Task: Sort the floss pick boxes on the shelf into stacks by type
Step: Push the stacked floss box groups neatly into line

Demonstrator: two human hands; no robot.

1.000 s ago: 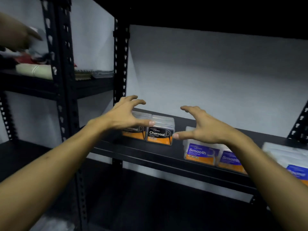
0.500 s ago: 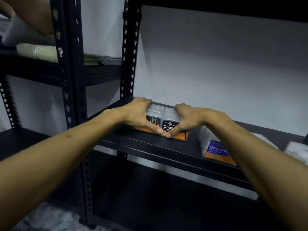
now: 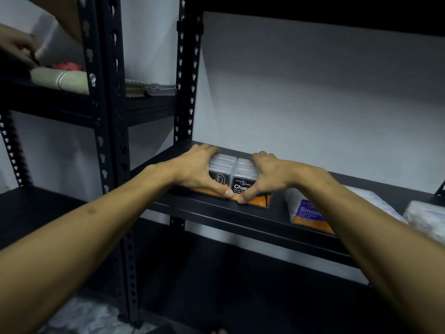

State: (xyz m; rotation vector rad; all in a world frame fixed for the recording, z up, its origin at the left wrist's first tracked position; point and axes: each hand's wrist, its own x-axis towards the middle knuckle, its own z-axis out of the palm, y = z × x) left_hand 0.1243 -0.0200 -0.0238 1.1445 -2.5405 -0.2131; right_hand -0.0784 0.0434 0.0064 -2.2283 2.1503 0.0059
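At the shelf (image 3: 216,214) front, left hand (image 3: 197,171) and right hand (image 3: 267,177) curl their fingers over two side-by-side stacks of Charcoal boxes (image 3: 243,186), thumbs nearly touching. Squeeze evenly so the stacks stay square. Farther right sits a Smooth box (image 3: 307,214). Since half a second ago, little differs: the grip holds.

folded pale cloth (image 3: 60,79) and a red item (image 3: 66,67) lie on the neighbouring rack's upper shelf (image 3: 48,97), with folded grey towels (image 3: 160,89) further right; another person's hand (image 3: 18,48) reaches there.
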